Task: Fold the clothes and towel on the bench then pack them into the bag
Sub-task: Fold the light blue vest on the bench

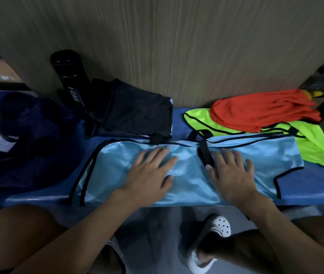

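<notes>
On the bench [315, 186], left of the green bib [313, 141], the blue bib [186, 175] lies spread — both hands, left [149, 175] and right [231, 175], flat and gripping nothing, likely smoothing it for folding.

**One head camera, aimed steeply down**

You get a single wide-angle view from your own head, facing forward and down onto the bench [315, 186]. It sits close: your left hand [149, 175] and right hand [231, 175] fill the middle, your white shoe [219, 226] shows at the bottom. The wall [177, 46] closes the top; the blurred edges seem bent by the lens.
</notes>
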Demonstrator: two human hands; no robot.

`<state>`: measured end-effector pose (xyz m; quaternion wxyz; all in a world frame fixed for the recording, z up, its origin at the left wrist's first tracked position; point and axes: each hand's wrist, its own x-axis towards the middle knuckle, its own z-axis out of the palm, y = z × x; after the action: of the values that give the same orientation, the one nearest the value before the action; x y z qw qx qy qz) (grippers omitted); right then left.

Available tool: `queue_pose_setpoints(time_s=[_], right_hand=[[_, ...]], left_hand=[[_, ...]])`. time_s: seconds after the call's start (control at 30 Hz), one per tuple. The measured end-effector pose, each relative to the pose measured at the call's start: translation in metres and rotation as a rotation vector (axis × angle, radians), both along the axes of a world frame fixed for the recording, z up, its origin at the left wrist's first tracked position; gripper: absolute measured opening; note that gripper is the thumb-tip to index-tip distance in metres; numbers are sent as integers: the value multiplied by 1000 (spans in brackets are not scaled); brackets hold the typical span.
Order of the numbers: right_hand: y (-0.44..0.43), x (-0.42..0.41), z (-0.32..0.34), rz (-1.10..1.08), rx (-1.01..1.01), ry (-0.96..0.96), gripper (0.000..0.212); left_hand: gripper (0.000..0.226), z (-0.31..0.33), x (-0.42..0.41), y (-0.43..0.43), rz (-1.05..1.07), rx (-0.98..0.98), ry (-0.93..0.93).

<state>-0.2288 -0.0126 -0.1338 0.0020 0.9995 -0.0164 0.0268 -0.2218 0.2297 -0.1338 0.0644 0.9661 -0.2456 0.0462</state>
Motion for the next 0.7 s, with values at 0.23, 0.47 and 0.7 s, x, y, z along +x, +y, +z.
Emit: queue_pose_setpoints(time_s=[0.23,0.47,0.7], right_hand=[[-29,9,14,-107,28,-52,46],[-70,7,18,29,206,46,50],[-126,5,14,-71,345,-92,42]], left_hand=[[43,23,9,-39,-40,-72,-195],[43,13,39,-114,-342,140,-99],[55,20,64,-148,-172,349,-226]])
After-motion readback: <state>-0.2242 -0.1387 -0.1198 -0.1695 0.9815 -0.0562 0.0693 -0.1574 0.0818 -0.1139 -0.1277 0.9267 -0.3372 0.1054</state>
